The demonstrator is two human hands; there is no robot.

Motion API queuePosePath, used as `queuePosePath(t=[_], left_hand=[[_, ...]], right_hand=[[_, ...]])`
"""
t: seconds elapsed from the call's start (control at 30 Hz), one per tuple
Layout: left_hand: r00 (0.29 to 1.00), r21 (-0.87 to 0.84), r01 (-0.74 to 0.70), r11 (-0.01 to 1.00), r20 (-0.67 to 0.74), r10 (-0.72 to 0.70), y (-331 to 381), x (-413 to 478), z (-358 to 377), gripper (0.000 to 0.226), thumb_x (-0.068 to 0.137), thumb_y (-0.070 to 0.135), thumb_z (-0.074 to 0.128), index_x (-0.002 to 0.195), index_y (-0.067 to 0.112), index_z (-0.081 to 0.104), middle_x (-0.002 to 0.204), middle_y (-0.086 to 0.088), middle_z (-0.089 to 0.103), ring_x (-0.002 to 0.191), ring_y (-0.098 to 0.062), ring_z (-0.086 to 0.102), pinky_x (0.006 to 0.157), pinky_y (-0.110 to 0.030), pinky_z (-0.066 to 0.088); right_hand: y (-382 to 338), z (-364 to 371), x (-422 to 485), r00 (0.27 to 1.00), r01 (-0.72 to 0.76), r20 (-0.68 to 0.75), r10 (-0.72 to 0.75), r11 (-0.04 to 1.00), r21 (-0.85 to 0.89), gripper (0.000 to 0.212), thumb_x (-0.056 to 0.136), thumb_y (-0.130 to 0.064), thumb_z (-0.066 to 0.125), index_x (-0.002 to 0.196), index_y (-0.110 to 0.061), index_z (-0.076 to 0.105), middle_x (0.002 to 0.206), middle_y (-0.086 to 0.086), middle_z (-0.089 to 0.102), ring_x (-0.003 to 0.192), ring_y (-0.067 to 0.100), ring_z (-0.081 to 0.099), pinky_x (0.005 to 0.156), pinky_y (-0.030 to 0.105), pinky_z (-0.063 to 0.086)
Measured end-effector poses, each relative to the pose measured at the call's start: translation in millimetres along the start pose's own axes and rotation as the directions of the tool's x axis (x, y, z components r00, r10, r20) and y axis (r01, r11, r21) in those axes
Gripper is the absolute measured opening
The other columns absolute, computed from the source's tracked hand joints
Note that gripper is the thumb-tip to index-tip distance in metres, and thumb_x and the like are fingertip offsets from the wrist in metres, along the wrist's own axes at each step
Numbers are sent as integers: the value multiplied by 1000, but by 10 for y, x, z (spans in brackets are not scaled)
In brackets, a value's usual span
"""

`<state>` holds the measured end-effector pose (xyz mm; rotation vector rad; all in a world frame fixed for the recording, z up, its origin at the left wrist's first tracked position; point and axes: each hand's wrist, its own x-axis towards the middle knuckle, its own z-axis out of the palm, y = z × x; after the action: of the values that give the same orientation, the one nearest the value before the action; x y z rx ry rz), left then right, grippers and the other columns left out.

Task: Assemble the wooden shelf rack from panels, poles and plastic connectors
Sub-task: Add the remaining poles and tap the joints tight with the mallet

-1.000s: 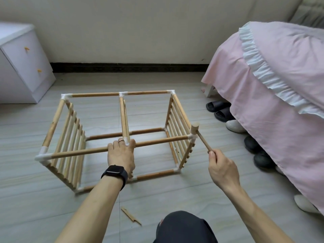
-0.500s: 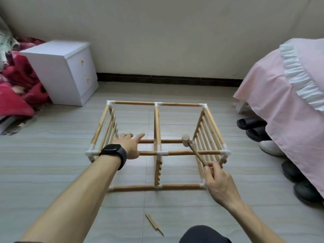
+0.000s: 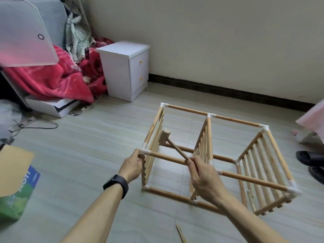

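The wooden shelf rack (image 3: 233, 120) lies on its side on the floor: three slatted panels joined by round poles and white plastic connectors. My left hand (image 3: 134, 165) grips the near left corner, just below its white connector (image 3: 145, 152). My right hand (image 3: 204, 178) holds the handle of a small wooden mallet (image 3: 164, 136). The mallet's head hangs above and just right of the left panel's top edge, over the near top pole (image 3: 166, 157).
A white bedside cabinet (image 3: 126, 69) stands at the wall behind the rack, with red blankets (image 3: 52, 81) to its left. A cardboard box (image 3: 14, 181) is at the left edge. Black slippers (image 3: 310, 158) and pink bedding are at the right. A wood splinter (image 3: 181, 234) lies near me.
My view has swung left. My left hand moved from the middle of the near top pole to the left corner. The mallet moved from the right corner connector over to the left panel.
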<state>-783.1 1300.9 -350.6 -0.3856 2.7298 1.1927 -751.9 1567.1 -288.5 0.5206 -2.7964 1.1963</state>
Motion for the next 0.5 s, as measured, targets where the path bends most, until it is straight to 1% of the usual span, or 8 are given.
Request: queuePosePath(t=[0.07, 0.13, 0.23, 0.27, 0.3, 0.37, 0.4, 0.5], left_hand=[[999, 32, -29, 999, -45, 31, -44, 7, 95, 7, 108, 31, 36, 108, 27, 42, 86, -5, 63, 70, -16, 58, 51, -30, 39], [995, 39, -55, 998, -81, 58, -79, 5, 154, 7, 108, 32, 35, 109, 28, 41, 80, -2, 61, 68, -18, 59, 51, -31, 39], [994, 47, -58, 997, -93, 63, -131, 15, 181, 11, 108, 36, 32, 108, 30, 41, 83, -2, 64, 73, -24, 62, 61, -38, 49], [994, 58, -53, 997, -92, 59, -152, 21, 181, 12, 108, 37, 31, 107, 31, 41, 84, -3, 66, 75, -26, 63, 64, -41, 52], [994, 69, -59, 996, -92, 65, -172, 27, 183, 13, 108, 39, 30, 107, 31, 41, 85, -2, 66, 75, -26, 64, 65, -43, 54], [991, 81, -83, 993, -100, 91, -195, 29, 191, 14, 108, 39, 30, 110, 31, 42, 82, -1, 65, 72, -24, 63, 62, -42, 53], [990, 85, -89, 992, -106, 98, -200, 29, 200, 15, 108, 39, 31, 113, 31, 42, 81, -1, 65, 71, -24, 63, 61, -42, 53], [988, 98, -76, 992, -130, 88, -208, 29, 226, 15, 109, 35, 31, 116, 29, 42, 84, -3, 65, 73, -25, 63, 62, -42, 54]], right_hand=[[-93, 111, 89, 990, 79, -123, -71, 995, 55, 24, 108, -34, 38, 101, -23, 58, 61, -3, 54, 49, 15, 51, 43, 32, 40], [-144, 222, 134, 980, 136, -147, -135, 991, -2, 29, 106, -41, 33, 100, -24, 55, 62, -5, 53, 52, 16, 51, 45, 32, 42], [-121, 373, 195, 989, 123, 118, -91, 945, -303, 23, 107, -46, 29, 97, -35, 47, 69, -10, 55, 57, 9, 53, 49, 23, 38], [-119, 403, 222, 986, 121, 148, -72, 929, -350, 23, 107, -46, 29, 95, -36, 46, 70, -10, 55, 58, 8, 53, 50, 21, 36], [-120, 433, 254, 990, 124, 110, -92, 934, -335, 24, 107, -47, 28, 95, -36, 46, 69, -11, 54, 58, 9, 52, 49, 21, 35], [-161, 454, 283, 981, 177, -42, -188, 967, -184, 29, 106, -49, 26, 98, -32, 48, 67, -10, 52, 57, 13, 52, 48, 23, 39], [-173, 457, 297, 977, 194, -61, -206, 968, -156, 31, 106, -50, 25, 99, -31, 48, 67, -9, 51, 57, 15, 52, 48, 24, 42], [-170, 454, 328, 982, 179, 130, -141, 911, -371, 27, 107, -47, 26, 94, -32, 44, 66, -8, 52, 53, 12, 51, 48, 27, 41]])
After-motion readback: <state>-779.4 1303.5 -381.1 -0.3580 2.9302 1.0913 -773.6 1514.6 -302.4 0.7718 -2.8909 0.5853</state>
